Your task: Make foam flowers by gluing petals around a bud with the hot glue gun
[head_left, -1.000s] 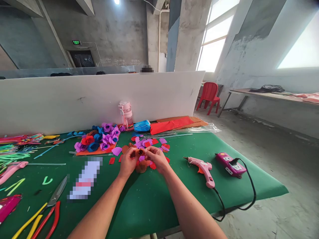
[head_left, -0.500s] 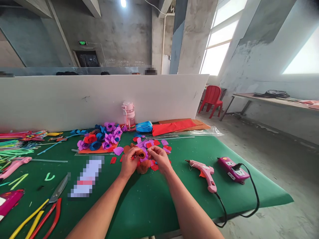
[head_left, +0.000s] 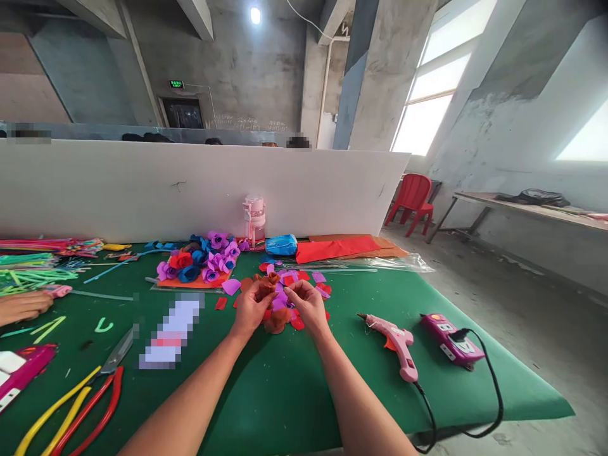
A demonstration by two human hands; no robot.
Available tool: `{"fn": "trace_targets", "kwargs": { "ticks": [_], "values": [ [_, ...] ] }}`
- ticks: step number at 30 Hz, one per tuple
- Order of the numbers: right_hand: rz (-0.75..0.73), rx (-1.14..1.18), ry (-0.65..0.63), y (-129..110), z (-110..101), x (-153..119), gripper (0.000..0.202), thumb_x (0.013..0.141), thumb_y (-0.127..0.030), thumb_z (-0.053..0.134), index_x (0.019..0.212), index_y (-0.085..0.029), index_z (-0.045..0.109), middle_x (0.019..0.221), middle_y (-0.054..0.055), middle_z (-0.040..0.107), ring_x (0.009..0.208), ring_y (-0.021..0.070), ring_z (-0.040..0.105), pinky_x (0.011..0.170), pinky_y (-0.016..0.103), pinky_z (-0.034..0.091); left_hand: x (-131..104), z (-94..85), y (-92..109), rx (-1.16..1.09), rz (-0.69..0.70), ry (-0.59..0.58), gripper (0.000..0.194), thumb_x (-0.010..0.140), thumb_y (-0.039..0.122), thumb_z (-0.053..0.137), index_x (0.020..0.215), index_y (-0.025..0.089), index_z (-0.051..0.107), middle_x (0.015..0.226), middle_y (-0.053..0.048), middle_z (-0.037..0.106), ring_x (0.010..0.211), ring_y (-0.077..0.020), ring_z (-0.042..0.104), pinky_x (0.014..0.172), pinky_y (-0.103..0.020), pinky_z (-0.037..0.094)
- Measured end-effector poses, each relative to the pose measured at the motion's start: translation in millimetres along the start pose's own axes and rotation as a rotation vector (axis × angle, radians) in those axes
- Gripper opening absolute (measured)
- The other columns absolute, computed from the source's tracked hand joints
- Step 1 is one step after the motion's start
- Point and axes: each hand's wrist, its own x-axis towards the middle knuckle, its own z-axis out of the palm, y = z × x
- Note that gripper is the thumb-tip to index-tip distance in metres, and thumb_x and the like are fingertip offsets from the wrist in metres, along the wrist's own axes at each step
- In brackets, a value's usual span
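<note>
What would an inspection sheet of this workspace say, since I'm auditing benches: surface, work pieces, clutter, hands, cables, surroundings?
Surface: green table covering, visible across the foreground.
Work pieces: brown flower piece in hand; loose petals around and below; purple, blue and red flowers grouped behind, to the left.
Clutter: scissors, left; pink glue gun and purple box, right.
Hands: left hand holds the brown flower piece; right hand beside it, fingertips together, contents unclear.
Cables: glue gun cable and box cable hang past the table edge.
Surroundings: white panel behind; red chair beyond; another person's hand, far left.
</note>
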Motion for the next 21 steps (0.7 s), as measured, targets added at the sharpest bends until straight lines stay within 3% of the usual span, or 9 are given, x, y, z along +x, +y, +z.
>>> {"fn": "trace_targets", "kwargs": {
  "ticks": [6,12,18,21],
  "values": [
    [-0.085,-0.142,-0.003,4.4,3.5,-4.2,0.034,0.077,-0.048,0.061,0.061,-0.020,0.052,0.057,-0.002,0.049,0.055,0.0117,0.042,0.055,0.026,0.033,-1.4,3.3,3.1,0.024,-0.047,-0.033,0.028,0.069,0.041,0.070,0.079,0.019,0.057,0.054,0.005,0.058,0.042,-0.0104,0.052,0.044,-0.023,0.044],
    [-0.111,-0.175,0.011,3.1,-0.4,-1.7,0.027,0.076,-0.047,0.063,0.072,-0.021,0.056,0.065,-0.001,0.054,0.059,0.0131,0.046,0.058,0.026,0.037,-3.4,4.3,5.7,-0.109,-0.149,-0.079,0.030,0.066,0.040,0.072,0.079,0.018,0.056,0.059,0.004,0.058,0.042,-0.0097,0.051,0.042,-0.023,0.043],
    [-0.105,-0.251,0.031,2.6,-1.8,-2.0,0.047,0.084,-0.056,0.047,0.053,-0.022,0.038,0.048,-0.004,0.038,0.048,0.0110,0.036,0.050,0.026,0.030,-4.4,2.7,8.7,-0.218,-0.241,-0.100,0.031,0.067,0.040,0.073,0.080,0.017,0.055,0.056,0.004,0.058,0.041,-0.0093,0.050,0.040,-0.022,0.041],
    [-0.115,-0.315,0.024,4.0,-1.0,-2.5,0.048,0.084,-0.054,0.049,0.050,-0.021,0.039,0.047,-0.004,0.039,0.047,0.0102,0.036,0.049,0.026,0.029,-3.9,2.0,8.5,-0.235,-0.261,-0.090,0.033,0.066,0.040,0.074,0.081,0.017,0.056,0.055,0.005,0.058,0.040,-0.0083,0.048,0.040,-0.020,0.039]
  ]
}}
